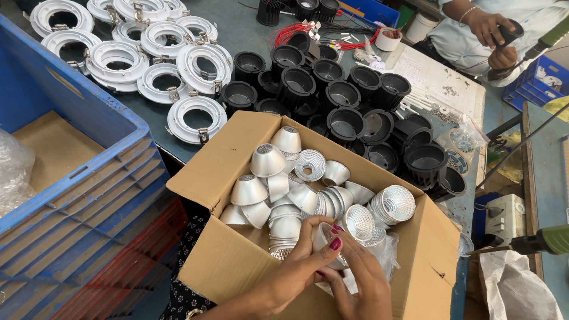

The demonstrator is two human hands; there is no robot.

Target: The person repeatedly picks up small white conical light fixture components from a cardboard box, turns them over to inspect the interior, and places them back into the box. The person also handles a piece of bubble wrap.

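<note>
While both hands work inside the cardboard box (230,265), the left hand (300,264) and right hand (362,282) close their fingers (333,239) around a stack of silver reflector cups (361,229), seemingly separating one. Loose cups (269,159) lie beyond the fingertips; black housings (345,124) crowd the bench (239,26) farther off. Pulling one free likely calls for a steady twist.

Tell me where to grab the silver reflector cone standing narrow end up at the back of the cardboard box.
Take the reflector cone by its narrow rounded top, coming straight down from above. It stands with its wide mouth down on the other reflectors, so the tip is free, while its flared skirt is crowded by neighbours and the box wall sits close behind. Both hands, left hand and right hand, are busy at the front.
</note>
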